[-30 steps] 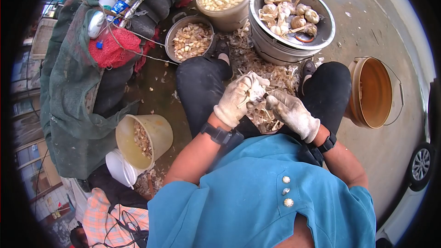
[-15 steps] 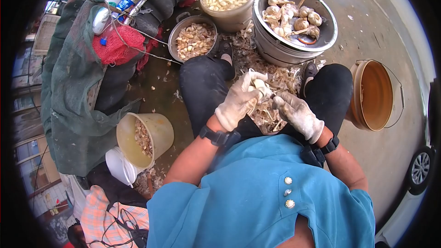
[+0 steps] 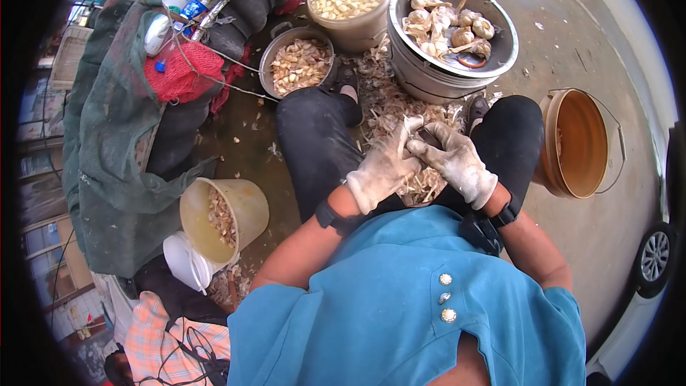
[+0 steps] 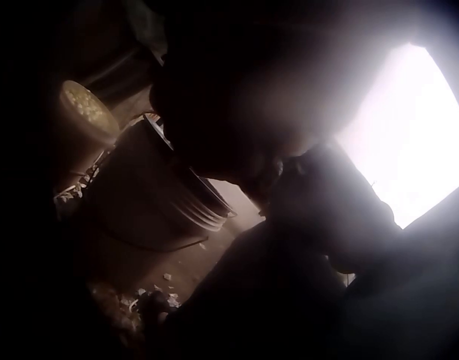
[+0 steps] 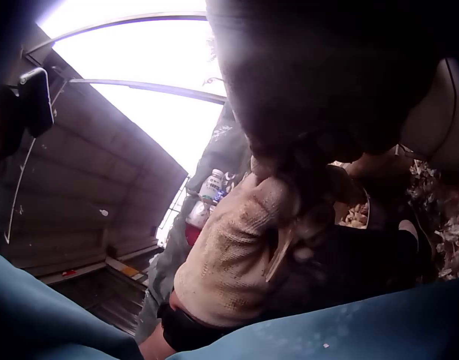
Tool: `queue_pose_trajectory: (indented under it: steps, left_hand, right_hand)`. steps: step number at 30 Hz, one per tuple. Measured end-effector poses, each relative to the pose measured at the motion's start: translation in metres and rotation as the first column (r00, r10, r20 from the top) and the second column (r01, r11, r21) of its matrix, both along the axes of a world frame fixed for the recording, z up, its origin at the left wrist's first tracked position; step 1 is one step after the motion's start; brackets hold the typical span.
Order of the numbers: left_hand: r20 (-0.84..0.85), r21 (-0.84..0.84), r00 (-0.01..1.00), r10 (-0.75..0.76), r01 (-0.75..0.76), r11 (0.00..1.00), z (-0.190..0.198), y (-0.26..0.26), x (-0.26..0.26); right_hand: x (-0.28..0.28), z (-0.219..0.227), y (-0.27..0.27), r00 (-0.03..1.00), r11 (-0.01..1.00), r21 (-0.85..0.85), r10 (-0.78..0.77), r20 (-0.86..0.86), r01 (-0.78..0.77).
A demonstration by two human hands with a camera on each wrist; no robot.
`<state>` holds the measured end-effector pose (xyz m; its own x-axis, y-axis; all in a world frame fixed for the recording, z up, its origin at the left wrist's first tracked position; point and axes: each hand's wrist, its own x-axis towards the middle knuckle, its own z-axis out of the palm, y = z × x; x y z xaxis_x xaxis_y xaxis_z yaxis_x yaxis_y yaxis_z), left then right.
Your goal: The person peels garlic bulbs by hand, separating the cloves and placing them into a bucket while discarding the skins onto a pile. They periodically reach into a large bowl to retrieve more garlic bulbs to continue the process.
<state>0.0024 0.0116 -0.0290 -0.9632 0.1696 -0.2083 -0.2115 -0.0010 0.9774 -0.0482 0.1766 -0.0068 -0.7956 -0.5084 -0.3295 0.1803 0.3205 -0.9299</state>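
Both hands wear pale, dirty knit gloves and meet between the knees. The left hand [image 3: 382, 171] holds a garlic bulb, now mostly hidden by the fingers; its pale stalk [image 5: 280, 259] sticks out below the glove in the right wrist view. Against it, the right hand [image 3: 457, 164] pinches a small dark object [image 3: 429, 137] between thumb and forefinger; its kind I cannot tell. Garlic skins [image 3: 421, 187] lie below the hands. Farther ahead, whole garlic bulbs [image 3: 463, 36] fill a metal basin [image 3: 509, 48] set on a bucket [image 3: 429, 86].
At the back, a tub [image 3: 350, 31] holds peeled cloves, beside a pot [image 3: 269, 78] of loose cloves. An orange-brown bucket [image 3: 580, 144] lies tilted at right. A cream bucket [image 3: 250, 207] leans at left, near green netting [image 3: 107, 171] and a red mesh bag [image 3: 182, 68].
The garlic, visible in the left hand half a second ago, is now covered by the fingers. The left hand has turned and the right fingers have come up against it.
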Motion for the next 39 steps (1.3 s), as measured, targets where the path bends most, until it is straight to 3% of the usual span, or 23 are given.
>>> queue_pose_trajectory:
  steps: [1, 2, 3, 4, 5, 7, 11, 13, 14, 16, 17, 19, 20, 23, 26, 28, 29, 31, 32, 34, 35, 38, 39]
  left_hand:
    - [0.187, 0.148, 0.982, 0.010, -0.038, 0.988, -0.004, -0.001, 0.001]
    - [0.188, 0.148, 0.982, 0.010, -0.038, 0.988, -0.009, -0.005, 0.002]
    - [-0.111, -0.166, 0.990, -0.084, 0.065, 0.984, -0.008, -0.011, 0.003]
    - [-0.354, -0.478, 0.898, -0.260, 0.065, 0.876, -0.008, -0.013, 0.003]
    - [-0.355, -0.477, 0.898, -0.260, 0.065, 0.877, -0.007, -0.011, 0.003]
    - [0.073, -0.062, 0.997, -0.002, 0.006, 0.998, 0.015, -0.003, 0.001]
    - [0.133, -0.190, 0.988, -0.084, 0.109, 0.976, 0.009, -0.013, -0.001]
    - [0.254, -0.038, 0.934, -0.250, 0.268, 0.963, 0.012, -0.019, -0.004]
    - [0.257, -0.036, 0.933, -0.250, 0.268, 0.963, 0.010, -0.019, -0.002]
    - [0.283, 0.253, 0.930, -0.234, 0.163, 0.954, 0.003, -0.019, 0.002]
    - [0.285, 0.254, 0.930, -0.234, 0.162, 0.953, 0.000, -0.018, 0.004]
    - [0.158, 0.491, 0.960, -0.230, 0.126, 0.862, -0.003, -0.016, 0.005]
    - [0.160, 0.492, 0.960, -0.229, 0.124, 0.862, -0.003, -0.018, 0.006]
    - [0.193, 0.477, 0.943, -0.271, 0.151, 0.866, 0.001, -0.021, 0.003]
    - [0.202, 0.434, 0.937, -0.286, 0.176, 0.884, 0.007, -0.021, 0.000]
    - [0.269, 0.182, 0.934, -0.234, 0.190, 0.965, 0.018, -0.021, -0.003]
    - [0.268, 0.182, 0.935, -0.232, 0.187, 0.965, 0.012, -0.021, -0.003]
    - [-0.167, -0.112, 0.950, -0.264, 0.248, 0.962, 0.002, -0.018, -0.004]
    - [-0.167, -0.112, 0.950, -0.264, 0.248, 0.962, -0.001, -0.019, -0.002]
    - [0.104, 0.398, 0.953, -0.285, 0.223, 0.890, 0.018, -0.023, -0.003]
    - [0.105, 0.398, 0.952, -0.286, 0.223, 0.890, 0.015, -0.024, -0.002]
    - [0.110, 0.736, 0.937, -0.331, 0.147, 0.661, 0.006, -0.025, 0.004]
    - [0.112, 0.736, 0.937, -0.331, 0.146, 0.661, 0.003, -0.026, 0.006]
  right_hand:
    - [0.001, -0.001, 0.000, 0.998, 1.000, -0.006, -0.012, 0.054, 0.012]
    - [0.000, -0.003, 0.001, 0.998, 1.000, -0.006, -0.012, 0.055, 0.012]
    - [0.000, -0.005, 0.003, 0.998, 1.000, 0.015, -0.023, 0.064, 0.022]
    - [0.000, -0.007, 0.004, 0.997, 0.999, 0.038, -0.035, 0.072, 0.032]
    - [0.001, -0.010, 0.005, 0.997, 0.999, 0.039, -0.036, 0.071, 0.033]
    - [0.003, -0.014, 0.004, 0.990, 0.987, -0.130, -0.082, 0.118, 0.097]
    - [0.003, -0.003, 0.008, 0.950, 0.989, -0.097, -0.079, 0.303, 0.113]
    - [0.003, 0.001, 0.011, 0.945, 0.992, -0.117, -0.003, 0.327, 0.043]
    - [0.002, 0.000, 0.013, 0.944, 0.992, -0.116, -0.003, 0.330, 0.044]
    - [0.002, -0.001, 0.018, 0.857, 0.943, -0.324, 0.101, 0.506, 0.080]
    - [0.003, -0.004, 0.020, 0.856, 0.943, -0.322, 0.100, 0.508, 0.081]
    - [0.003, -0.010, 0.022, 0.791, 0.868, -0.488, 0.233, 0.565, 0.093]
    - [0.003, -0.010, 0.023, 0.790, 0.869, -0.486, 0.233, 0.567, 0.093]
    - [0.004, -0.012, 0.024, 0.678, 0.811, -0.552, 0.296, 0.673, 0.194]
    - [0.004, -0.012, 0.022, 0.751, 0.824, -0.548, 0.271, 0.602, 0.142]
    - [0.003, 0.001, 0.016, 0.849, 0.931, -0.345, 0.085, 0.521, 0.118]
    - [0.003, 0.001, 0.012, 0.850, 0.931, -0.346, 0.088, 0.520, 0.116]
    - [0.005, 0.002, 0.009, 0.953, 0.986, -0.161, 0.083, 0.293, -0.037]
    - [0.005, 0.001, 0.011, 0.953, 0.986, -0.161, 0.083, 0.293, -0.036]
    - [0.005, -0.008, 0.020, 0.804, 0.915, -0.375, 0.109, 0.585, 0.149]
    - [0.006, -0.012, 0.024, 0.695, 0.855, -0.446, 0.153, 0.703, 0.264]
    - [0.003, -0.016, 0.028, 0.615, 0.819, -0.454, 0.164, 0.772, 0.351]
    - [0.001, -0.015, 0.029, 0.562, 0.802, -0.444, 0.169, 0.810, 0.399]
